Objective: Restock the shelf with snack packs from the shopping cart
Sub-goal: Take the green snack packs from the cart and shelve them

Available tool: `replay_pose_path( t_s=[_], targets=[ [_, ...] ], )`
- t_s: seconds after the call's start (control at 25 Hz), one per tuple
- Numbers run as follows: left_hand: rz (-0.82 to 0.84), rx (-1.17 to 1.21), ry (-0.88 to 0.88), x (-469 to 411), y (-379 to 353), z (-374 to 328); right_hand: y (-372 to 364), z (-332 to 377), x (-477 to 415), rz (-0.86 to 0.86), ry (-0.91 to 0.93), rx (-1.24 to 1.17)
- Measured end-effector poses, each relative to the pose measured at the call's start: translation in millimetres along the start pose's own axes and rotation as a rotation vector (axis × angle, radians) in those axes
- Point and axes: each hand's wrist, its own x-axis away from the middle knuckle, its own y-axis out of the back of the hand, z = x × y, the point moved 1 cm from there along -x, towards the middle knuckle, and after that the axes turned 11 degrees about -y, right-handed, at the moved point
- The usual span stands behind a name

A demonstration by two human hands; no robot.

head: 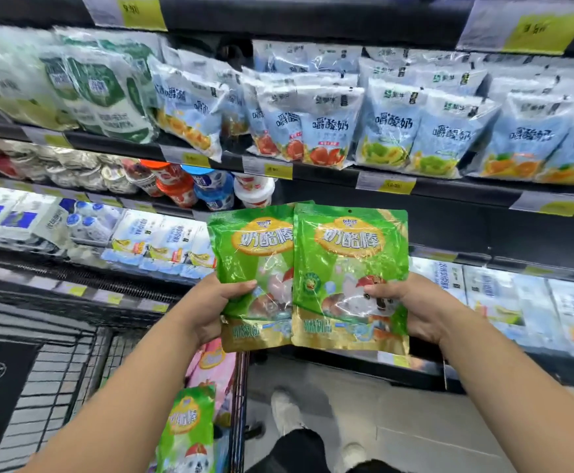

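Observation:
I hold two green snack packs upright, side by side, in front of the shelves. My left hand (212, 303) grips the left green pack (255, 254) at its lower left edge, thumb on the front. My right hand (412, 307) grips the right green pack (348, 264) at its lower right edge; this pack overlaps the left one. Below, the shopping cart (56, 363) at the lower left holds another green pack (186, 425) and a pink pack (212, 363).
Shelves ahead carry blue yogurt-snack bags (330, 128), green-and-white bags (104, 93), yogurt cups (210, 187) and white cartons (162, 240). A dark gap in the shelf (504, 230) lies behind and right of the packs. My shoes (289, 414) stand on the grey floor.

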Motion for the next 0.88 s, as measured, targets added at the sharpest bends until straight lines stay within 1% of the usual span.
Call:
replay_pose_path(
  t_s=[0.16,0.24,0.36,0.44,0.72,0.88],
  targets=[
    [-0.008,-0.004,0.019,-46.2,12.5,6.7,-3.8,11.4,-43.8,0.017,0.000,-0.032],
    [-0.037,0.039,0.034,-66.9,16.4,19.1,-5.0,13.7,-70.8,0.018,-0.001,-0.028],
    [-0.036,0.118,0.039,-93.4,20.5,38.7,-5.5,18.6,-108.3,0.043,0.005,-0.011],
    [-0.039,0.123,0.030,-107.9,23.7,47.5,-4.7,22.9,-127.5,0.061,0.022,0.003],
    [-0.021,0.062,-0.061,-166.3,36.8,87.3,7.9,21.0,-192.0,0.093,0.072,0.032],
    [-0.021,0.119,-0.126,-185.6,34.2,99.4,7.5,19.2,-214.8,0.106,0.079,0.070]
  ],
)
